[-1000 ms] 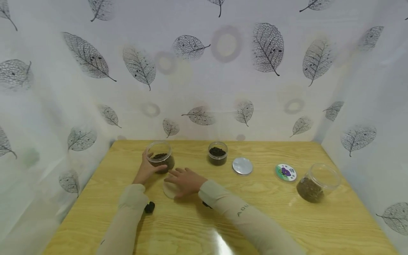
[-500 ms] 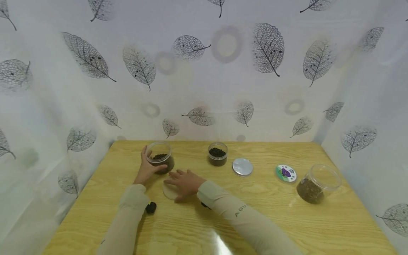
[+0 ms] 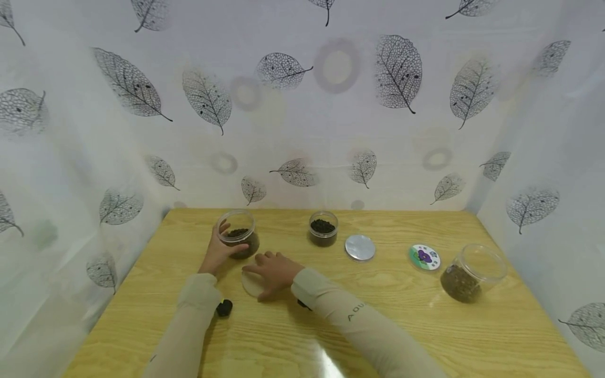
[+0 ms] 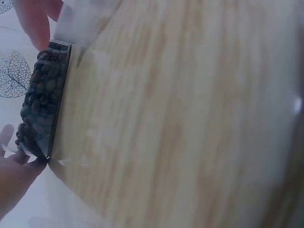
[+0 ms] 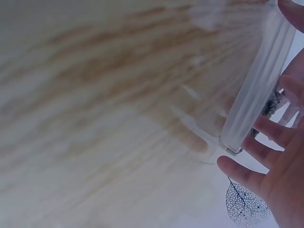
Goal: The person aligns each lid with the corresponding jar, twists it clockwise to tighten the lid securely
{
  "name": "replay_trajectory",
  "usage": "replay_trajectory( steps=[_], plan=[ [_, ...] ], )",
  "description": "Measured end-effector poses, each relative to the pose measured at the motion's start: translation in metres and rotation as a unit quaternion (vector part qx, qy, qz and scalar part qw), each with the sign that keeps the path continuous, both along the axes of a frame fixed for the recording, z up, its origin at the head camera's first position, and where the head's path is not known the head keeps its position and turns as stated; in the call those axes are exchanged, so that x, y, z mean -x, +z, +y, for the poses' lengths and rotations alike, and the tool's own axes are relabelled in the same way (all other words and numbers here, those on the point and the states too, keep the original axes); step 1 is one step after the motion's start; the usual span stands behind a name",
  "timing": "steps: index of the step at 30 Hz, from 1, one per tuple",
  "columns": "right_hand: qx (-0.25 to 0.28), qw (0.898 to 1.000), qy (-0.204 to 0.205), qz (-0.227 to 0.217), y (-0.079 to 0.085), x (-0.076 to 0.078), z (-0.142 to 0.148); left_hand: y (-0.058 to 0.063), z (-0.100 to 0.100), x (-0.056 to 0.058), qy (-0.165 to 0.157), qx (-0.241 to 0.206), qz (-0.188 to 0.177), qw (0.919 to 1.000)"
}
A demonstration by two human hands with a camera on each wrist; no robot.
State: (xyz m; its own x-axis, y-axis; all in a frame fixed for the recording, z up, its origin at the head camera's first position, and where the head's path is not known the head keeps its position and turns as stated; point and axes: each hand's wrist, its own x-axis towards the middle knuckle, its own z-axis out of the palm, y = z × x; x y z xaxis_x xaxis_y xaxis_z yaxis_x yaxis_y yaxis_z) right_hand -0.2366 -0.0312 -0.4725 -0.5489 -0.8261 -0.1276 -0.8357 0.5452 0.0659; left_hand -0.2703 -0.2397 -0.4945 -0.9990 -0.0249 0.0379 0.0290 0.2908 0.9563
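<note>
Left of centre in the head view, the left hand point(image 3: 220, 252) grasps a clear jar point(image 3: 247, 244) of dark beans point(image 4: 45, 95), upright on the counter point(image 3: 482, 341). Just below, the right hand point(image 3: 278, 271), fingers released and spread, reaches over a pale round lid point(image 3: 251, 284).

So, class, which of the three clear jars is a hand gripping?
The leftmost jar: the left hand grips it round its side. The middle jar and the rightmost jar sit on the table with no hand touching them.
</note>
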Motion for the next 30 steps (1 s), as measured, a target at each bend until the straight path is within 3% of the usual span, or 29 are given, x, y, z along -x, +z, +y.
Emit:
replay_trajectory(
  steps=[10, 18, 27, 30],
  plan=[
    [0.012, 1.000, -0.001, 0.014, -0.003, 0.006, 0.008, 0.004, 0.002, -0.005, -0.008, 0.010, -0.012, 0.9998],
    [0.045, 0.999, -0.018, 0.004, 0.005, 0.003, 0.024, 0.009, 0.003, -0.011, -0.015, 0.026, 0.000, 0.9996],
    [0.080, 0.995, -0.051, -0.012, 0.005, -0.007, 0.047, 0.013, 0.007, -0.025, -0.043, 0.038, 0.006, 0.9983],
    [0.088, 0.994, -0.058, -0.018, 0.006, -0.012, 0.056, 0.020, 0.012, -0.033, -0.052, 0.046, 0.008, 0.9975]
  ],
)
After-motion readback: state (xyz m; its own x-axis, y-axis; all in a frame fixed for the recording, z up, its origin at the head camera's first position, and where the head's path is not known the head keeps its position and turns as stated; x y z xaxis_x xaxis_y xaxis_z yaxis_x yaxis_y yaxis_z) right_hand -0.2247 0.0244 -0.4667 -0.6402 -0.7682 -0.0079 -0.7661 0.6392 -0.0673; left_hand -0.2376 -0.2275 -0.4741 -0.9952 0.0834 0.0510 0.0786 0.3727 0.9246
